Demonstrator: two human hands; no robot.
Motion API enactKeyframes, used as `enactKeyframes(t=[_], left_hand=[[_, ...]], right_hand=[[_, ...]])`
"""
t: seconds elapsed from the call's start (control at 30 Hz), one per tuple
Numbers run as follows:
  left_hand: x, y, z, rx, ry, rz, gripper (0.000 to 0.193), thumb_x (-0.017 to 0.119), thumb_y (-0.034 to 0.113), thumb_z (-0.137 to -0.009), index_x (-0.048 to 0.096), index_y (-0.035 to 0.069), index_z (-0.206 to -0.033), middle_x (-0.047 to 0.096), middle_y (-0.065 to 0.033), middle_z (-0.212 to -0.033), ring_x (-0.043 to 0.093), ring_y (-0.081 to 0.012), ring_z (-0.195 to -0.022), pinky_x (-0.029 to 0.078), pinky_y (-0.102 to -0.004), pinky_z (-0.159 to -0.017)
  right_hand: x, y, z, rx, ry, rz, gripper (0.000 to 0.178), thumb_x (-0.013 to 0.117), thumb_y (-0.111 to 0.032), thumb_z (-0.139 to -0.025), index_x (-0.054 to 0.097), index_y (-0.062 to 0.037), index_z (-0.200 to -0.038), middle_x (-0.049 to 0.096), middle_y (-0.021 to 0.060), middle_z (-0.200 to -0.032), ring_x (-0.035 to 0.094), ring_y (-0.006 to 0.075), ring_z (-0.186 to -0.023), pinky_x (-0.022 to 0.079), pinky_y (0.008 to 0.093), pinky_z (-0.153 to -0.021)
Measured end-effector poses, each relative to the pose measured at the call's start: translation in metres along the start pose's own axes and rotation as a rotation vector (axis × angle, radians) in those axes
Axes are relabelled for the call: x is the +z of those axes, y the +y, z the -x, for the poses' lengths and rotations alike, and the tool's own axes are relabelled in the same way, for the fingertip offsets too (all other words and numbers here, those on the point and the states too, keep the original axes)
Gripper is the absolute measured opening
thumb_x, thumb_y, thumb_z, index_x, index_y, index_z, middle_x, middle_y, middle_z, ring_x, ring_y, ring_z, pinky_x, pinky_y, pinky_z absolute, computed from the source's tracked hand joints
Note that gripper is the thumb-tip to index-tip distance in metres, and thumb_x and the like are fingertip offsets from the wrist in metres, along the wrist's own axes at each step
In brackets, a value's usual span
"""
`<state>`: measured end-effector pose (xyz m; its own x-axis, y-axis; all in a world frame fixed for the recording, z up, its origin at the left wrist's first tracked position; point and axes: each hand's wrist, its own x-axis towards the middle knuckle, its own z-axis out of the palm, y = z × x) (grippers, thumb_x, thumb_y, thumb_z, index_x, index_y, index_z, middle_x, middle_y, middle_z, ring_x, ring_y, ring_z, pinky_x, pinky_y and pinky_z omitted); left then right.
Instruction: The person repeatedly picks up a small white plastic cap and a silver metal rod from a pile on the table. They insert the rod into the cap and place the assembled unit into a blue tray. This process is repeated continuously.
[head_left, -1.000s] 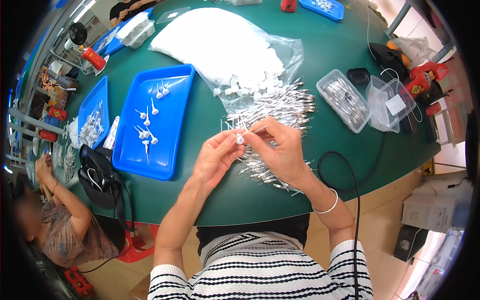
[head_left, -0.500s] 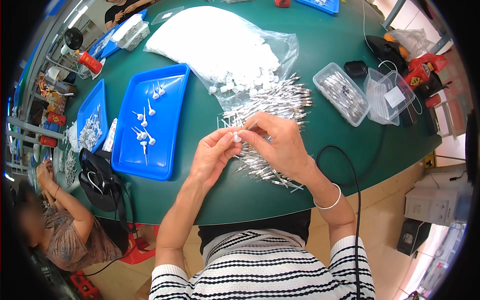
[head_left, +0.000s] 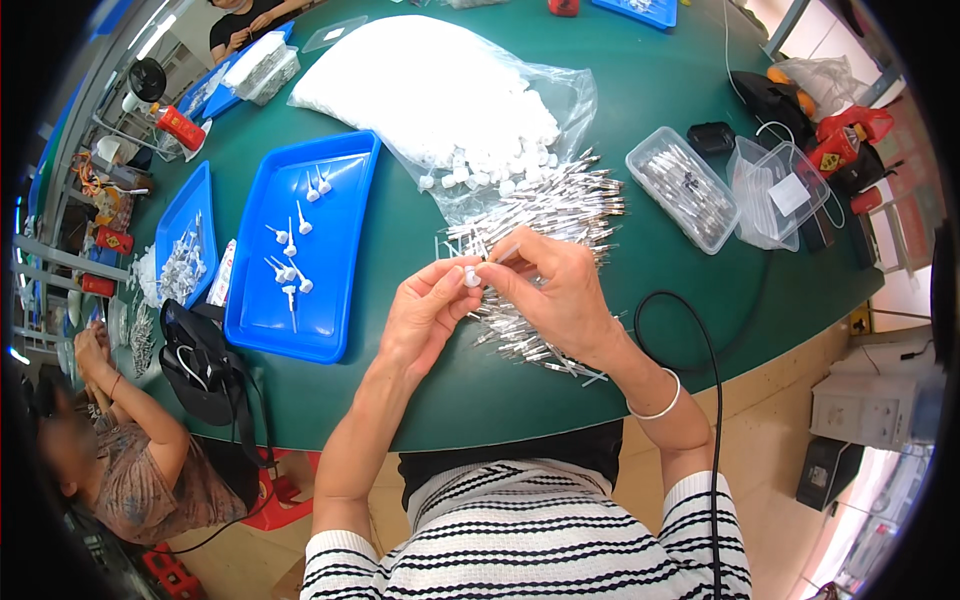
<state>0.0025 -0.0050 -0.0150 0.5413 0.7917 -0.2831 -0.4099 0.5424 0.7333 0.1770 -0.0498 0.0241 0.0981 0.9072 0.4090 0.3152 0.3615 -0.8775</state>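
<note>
My left hand [head_left: 425, 315] pinches a small white plastic cap [head_left: 470, 277] between thumb and fingers. My right hand [head_left: 555, 290] holds a thin metal pin [head_left: 503, 253] with its end at that cap. Both hands hover over a heap of metal pins [head_left: 550, 205] on the green table [head_left: 640, 90]. Behind the heap lies a clear bag of white caps [head_left: 440, 90], with some spilled at its mouth. A blue tray [head_left: 330, 290] to my left holds several assembled white-capped pins [head_left: 287, 250].
Two clear plastic boxes [head_left: 685, 185] stand at the right, near red tools [head_left: 845, 140]. A black cable [head_left: 700, 340] loops by my right wrist. A black bag [head_left: 205, 365] hangs at the table's left edge. A second blue tray [head_left: 185, 245] and a seated person [head_left: 130, 450] are at far left.
The hands stay together over the pin heap with only slight finger shifts on the cap and pin. The view has drifted a little.
</note>
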Motion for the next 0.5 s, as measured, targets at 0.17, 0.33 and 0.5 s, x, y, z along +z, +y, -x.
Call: enactKeyframes(t=[0.17,0.33,0.5], left_hand=[[-0.0022,0.0001,0.0,-0.01,-0.001,0.036,0.025,0.062,0.013,-0.092,0.062,-0.003,-0.111,0.067,-0.0081,-0.094,0.066,-0.0121,-0.081,0.056,-0.0223,-0.076],[-0.0037,-0.0012,0.001,-0.033,-0.009,0.071,0.025,0.062,0.013,-0.092,0.062,-0.003,-0.111,0.067,-0.0085,-0.096,0.066,-0.0122,-0.082,0.056,-0.0225,-0.077],[-0.0036,-0.0012,0.0003,-0.028,-0.018,0.071,0.025,0.062,0.013,-0.092,0.062,-0.003,-0.111,0.067,-0.0084,-0.097,0.066,-0.012,-0.082,0.056,-0.0223,-0.077]], right_hand=[[-0.0013,-0.0015,-0.0014,-0.029,-0.014,0.028,0.011,0.069,-0.009,-0.082,0.061,-0.0013,-0.081,0.062,0.01,-0.069,0.062,0.0203,-0.06,0.048,0.0305,-0.055],[0.0005,-0.0016,0.0006,-0.082,0.008,0.043,0.01,0.069,-0.007,-0.082,0.062,-0.0011,-0.082,0.062,0.0102,-0.072,0.061,0.021,-0.059,0.047,0.0302,-0.054],[0.0002,-0.0001,0.0004,-0.103,-0.015,0.053,0.01,0.069,-0.007,-0.082,0.061,-0.0009,-0.081,0.062,0.0101,-0.072,0.06,0.0224,-0.058,0.046,0.0308,-0.053]])
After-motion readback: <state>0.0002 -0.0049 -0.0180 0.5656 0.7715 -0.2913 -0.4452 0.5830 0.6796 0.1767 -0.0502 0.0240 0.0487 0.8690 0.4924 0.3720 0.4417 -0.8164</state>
